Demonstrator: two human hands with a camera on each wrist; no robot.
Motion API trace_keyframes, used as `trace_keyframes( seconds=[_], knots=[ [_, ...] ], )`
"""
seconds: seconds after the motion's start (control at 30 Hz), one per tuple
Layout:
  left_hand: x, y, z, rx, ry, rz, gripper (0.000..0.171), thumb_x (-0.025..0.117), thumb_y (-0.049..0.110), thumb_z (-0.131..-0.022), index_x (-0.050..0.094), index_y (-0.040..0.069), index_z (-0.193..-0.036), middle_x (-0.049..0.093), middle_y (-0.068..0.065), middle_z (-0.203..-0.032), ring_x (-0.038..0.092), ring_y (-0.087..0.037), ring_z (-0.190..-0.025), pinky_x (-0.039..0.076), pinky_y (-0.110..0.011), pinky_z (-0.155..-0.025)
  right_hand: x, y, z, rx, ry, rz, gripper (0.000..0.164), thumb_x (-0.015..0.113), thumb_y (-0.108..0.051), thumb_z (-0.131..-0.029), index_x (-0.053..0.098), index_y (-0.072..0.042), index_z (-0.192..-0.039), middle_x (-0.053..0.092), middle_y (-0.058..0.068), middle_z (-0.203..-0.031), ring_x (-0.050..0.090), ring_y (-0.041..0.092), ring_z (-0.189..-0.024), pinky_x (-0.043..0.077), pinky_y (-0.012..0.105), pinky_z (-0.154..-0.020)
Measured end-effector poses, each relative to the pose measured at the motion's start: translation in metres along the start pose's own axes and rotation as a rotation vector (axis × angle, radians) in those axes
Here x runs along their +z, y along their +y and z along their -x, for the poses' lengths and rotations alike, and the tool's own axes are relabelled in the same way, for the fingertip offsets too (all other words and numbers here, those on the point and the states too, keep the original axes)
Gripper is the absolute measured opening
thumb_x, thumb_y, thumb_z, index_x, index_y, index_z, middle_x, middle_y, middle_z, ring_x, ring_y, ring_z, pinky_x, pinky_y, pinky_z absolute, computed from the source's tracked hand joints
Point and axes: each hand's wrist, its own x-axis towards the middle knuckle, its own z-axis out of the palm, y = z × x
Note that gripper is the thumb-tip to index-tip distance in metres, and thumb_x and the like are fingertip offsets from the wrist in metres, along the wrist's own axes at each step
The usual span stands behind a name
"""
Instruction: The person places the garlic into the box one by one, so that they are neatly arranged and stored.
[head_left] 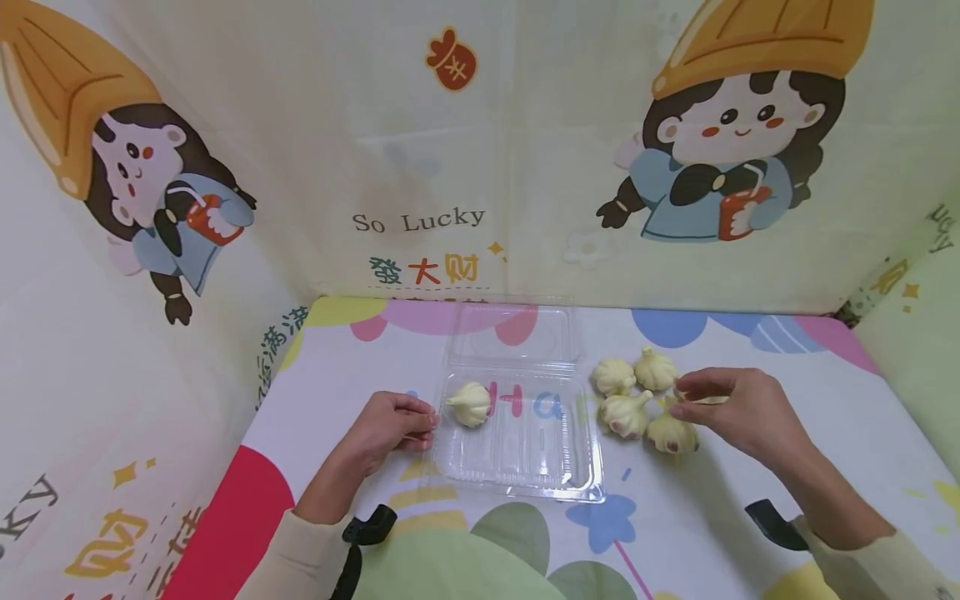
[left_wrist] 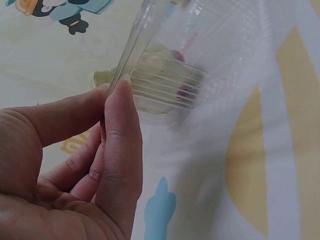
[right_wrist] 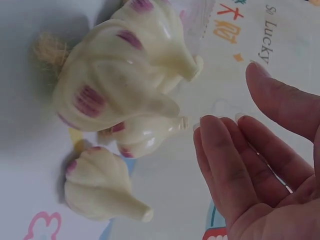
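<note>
My left hand pinches the clear container holding one garlic bulb. My right hand, unclenched, hovers beside four more bulbs.

Both arms extend forward. The left hand pinches. The right hand is relaxed, thumb apart from the fingers.

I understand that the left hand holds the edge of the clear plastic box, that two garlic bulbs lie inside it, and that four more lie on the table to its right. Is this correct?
Not quite: only one garlic bulb lies inside the clear plastic box, not two, as the head view shows. The rest of your statement stands.
</note>
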Motion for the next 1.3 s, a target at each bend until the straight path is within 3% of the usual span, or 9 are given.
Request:
trace_keyframes(
  seconds=[0.2, 0.47, 0.73, 1.03, 1.3],
  knots=[
    [0.000, -0.001, -0.001, 0.000, 0.007, 0.001, 0.015, 0.076, 0.001, -0.091, 0.070, -0.008, -0.102, 0.076, -0.012, -0.087, 0.070, -0.014, -0.065, 0.066, -0.028, -0.065, 0.001, 0.008, 0.002, 0.007, -0.015, 0.016, 0.060, 0.090, -0.038, -0.081, 0.073, -0.002, -0.125, 0.077, 0.023, -0.114, 0.074, 0.038, -0.103, 0.057, 0.030, -0.067],
    [0.000, -0.002, -0.001, 0.006, 0.010, -0.010, 0.015, 0.076, 0.002, -0.091, 0.071, -0.007, -0.101, 0.077, -0.013, -0.088, 0.070, -0.013, -0.066, 0.066, -0.028, -0.065, 0.006, 0.021, 0.003, 0.007, -0.082, 0.014, 0.067, 0.090, -0.041, -0.080, 0.070, -0.001, -0.129, 0.074, 0.024, -0.123, 0.071, 0.042, -0.114, 0.061, 0.033, -0.072],
    [0.001, -0.001, 0.000, 0.003, 0.015, -0.017, 0.015, 0.076, 0.002, -0.092, 0.071, -0.007, -0.102, 0.077, -0.015, -0.091, 0.070, -0.013, -0.066, 0.066, -0.027, -0.065, 0.015, 0.032, 0.000, -0.005, -0.125, -0.007, 0.075, 0.093, -0.043, -0.076, 0.068, 0.003, -0.131, 0.074, 0.025, -0.121, 0.073, 0.040, -0.109, 0.062, 0.032, -0.073],
    [0.001, -0.001, 0.001, 0.003, 0.020, -0.019, 0.015, 0.076, 0.002, -0.092, 0.071, -0.007, -0.102, 0.077, -0.016, -0.092, 0.070, -0.013, -0.067, 0.066, -0.028, -0.065, 0.027, 0.039, -0.001, -0.033, -0.143, -0.043, 0.077, 0.094, -0.035, -0.076, 0.065, 0.009, -0.131, 0.073, 0.028, -0.121, 0.074, 0.038, -0.104, 0.060, 0.024, -0.069],
    [0.000, 0.000, 0.002, 0.005, 0.016, -0.019, 0.015, 0.076, 0.002, -0.092, 0.070, -0.007, -0.102, 0.078, -0.016, -0.093, 0.071, -0.013, -0.067, 0.066, -0.027, -0.066, 0.033, 0.044, -0.005, -0.046, -0.161, -0.079, 0.077, 0.094, -0.029, -0.077, 0.062, 0.012, -0.134, 0.070, 0.032, -0.124, 0.074, 0.037, -0.102, 0.057, 0.024, -0.071]
  ],
)
